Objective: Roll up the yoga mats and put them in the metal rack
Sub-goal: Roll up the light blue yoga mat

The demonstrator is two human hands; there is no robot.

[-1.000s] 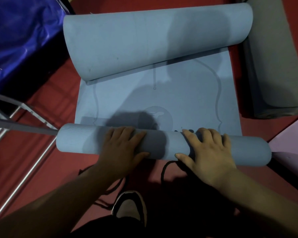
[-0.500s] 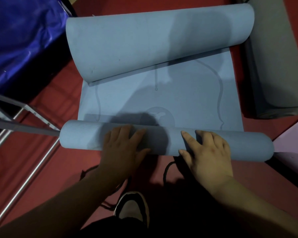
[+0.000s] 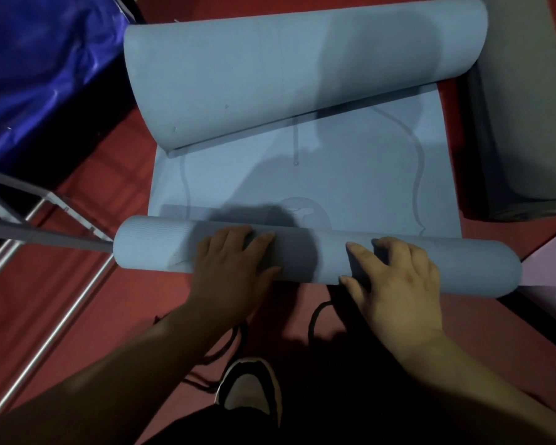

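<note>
Both hands lie flat with fingers spread on the rolled part of the blue mat (image 3: 315, 255), gripping nothing: the left hand (image 3: 235, 264) left of middle, the right hand (image 3: 395, 281) beside it. Beyond the fingertips the mat lies flat on the red floor (image 3: 61, 300), its far end curled over. The metal rack (image 3: 45, 232) stands left of the left hand, touching the roll's end. A grey mat (image 3: 523, 123) lies beyond the right hand.

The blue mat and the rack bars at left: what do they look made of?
The blue mat looks like matte foam: thick cut edge, faint ribbing on the rolled part, and it holds a soft curl. The rack bars look like bare metal tubing, silvery with a bright highlight; which metal I cannot tell.
</note>
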